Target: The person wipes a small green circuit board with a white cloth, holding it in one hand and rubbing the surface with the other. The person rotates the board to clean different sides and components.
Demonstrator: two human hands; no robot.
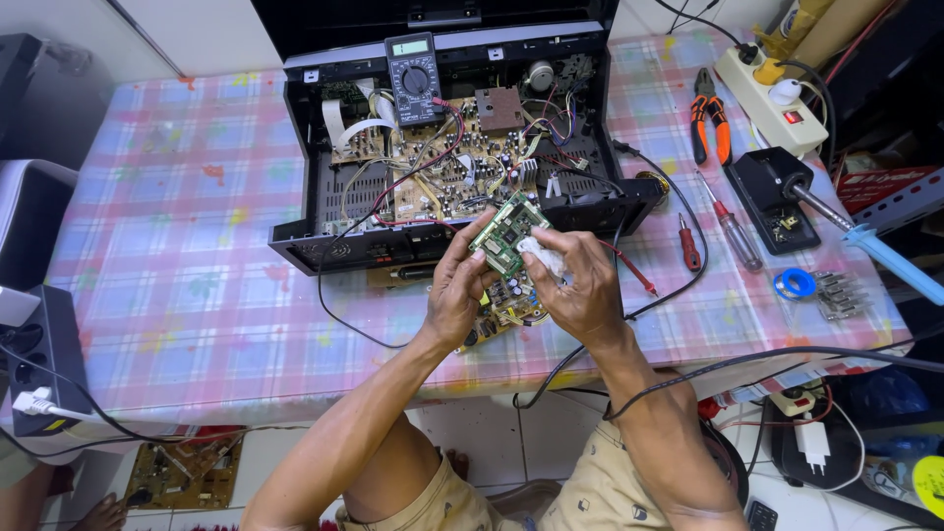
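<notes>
My left hand [457, 287] grips a small green circuit board [506, 234] by its lower left edge, holding it above the table's front edge. My right hand [582, 285] presses a crumpled white tissue [543, 256] against the board's right side. Another circuit board [506, 303] lies on the table under my hands. Just behind stands an opened black electronic device [452, 147] with its brown main board and wiring exposed. A dark digital multimeter [413, 64] rests on the device's rear, its red probe [634, 275] lying to the right of my hands.
The table carries a pink-and-blue checked cloth [177, 246]. To the right lie orange-handled pliers [708, 123], two screwdrivers [728, 231], a soldering iron on its black stand [777, 197], a blue solder roll [795, 285] and a white power strip [772, 93]. Black speakers stand at left [39, 364].
</notes>
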